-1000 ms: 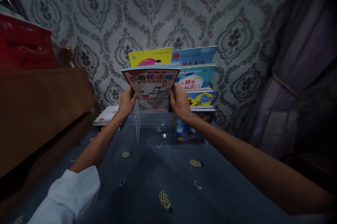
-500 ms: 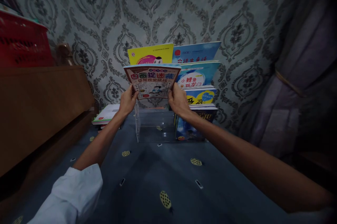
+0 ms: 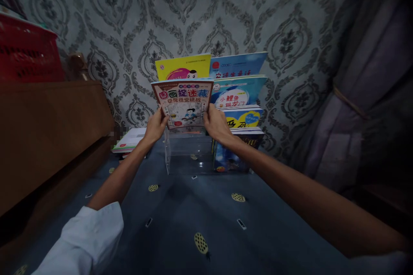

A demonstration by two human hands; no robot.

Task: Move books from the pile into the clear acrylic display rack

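Between my two hands is a picture book [image 3: 185, 103] with a brown-bordered cover and colourful Chinese title. My left hand [image 3: 156, 125] is closed on its left edge, and my right hand [image 3: 217, 123] grips the right edge. The book leans back slightly at the left side of a clear acrylic book rack [image 3: 183, 163]. Behind it stands a yellow book [image 3: 183, 65]. To the right, the rack's tiers hold a blue book [image 3: 238, 64], a teal book [image 3: 241, 90], a yellow-and-blue book [image 3: 247, 118] and dark blue books [image 3: 229, 159], partly covered by my right forearm.
A stack of books [image 3: 130, 139] lies left of the rack on the dark blue patterned cloth [image 3: 174, 210]. Further left, a wooden cabinet [image 3: 54, 124] carries a red basket [image 3: 29, 51]. A tied curtain [image 3: 342, 137] hangs at the right, and patterned wallpaper [image 3: 219, 16] is behind.
The book in my hands has tilted more upright, and its lower edge has come down a little, showing more of the cover. Both hands keep their hold. The view has shifted slightly.
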